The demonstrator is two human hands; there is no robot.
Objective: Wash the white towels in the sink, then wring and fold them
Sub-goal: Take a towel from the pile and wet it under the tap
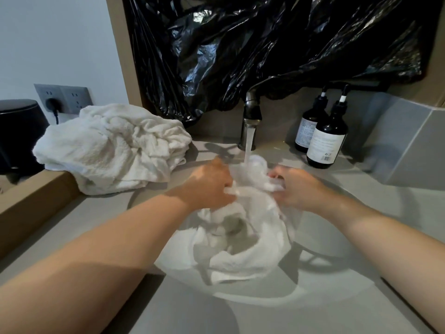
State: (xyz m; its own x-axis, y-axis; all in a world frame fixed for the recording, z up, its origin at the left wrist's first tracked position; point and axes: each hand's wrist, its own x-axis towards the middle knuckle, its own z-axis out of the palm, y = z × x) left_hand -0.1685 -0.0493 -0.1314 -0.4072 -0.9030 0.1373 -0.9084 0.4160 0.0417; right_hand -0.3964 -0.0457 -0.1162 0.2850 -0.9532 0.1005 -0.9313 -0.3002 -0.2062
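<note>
- Wet white towel (240,247) is lying bunched in the sink (332,227). Its upper end is being held up btwn both hands, right under the water stream (249,145).
- Left hand (212,186) is gripping the towel's upper left part, fingers curled into the cloth w/ a fold poking out btwn them.
- Right hand (296,189) is clutching the upper right part. Its fingers look curled round a wad of cloth, tho blur is making the fingertips hard to read.
- Hands are sitting near each other w/ cloth bridging them. The rest of the towel is trailing down into the basin toward the viewer, covering approx the middle of it.
- Faucet (251,109) is running, the stream hitting the towel's top btwn the hands.
- Pile of white towels (113,148) is sitting crumpled on the counter (192,317) left of the sink, apart from the wet one and beside a wooden ledge (31,196).
- Two dark pump bottles (327,143) w/ white labels are standing upright on the counter right of the faucet, one just behind the other.
- Black plastic sheet (265,44) is hanging over the wall behind the faucet, its lower edge drooping near the faucet top.
- Grey wall outlet (63,97) at far left is holding a black plug (53,103). A black round-topped container (19,133) is standing below-left of it, cut off by the frame edge.
</note>
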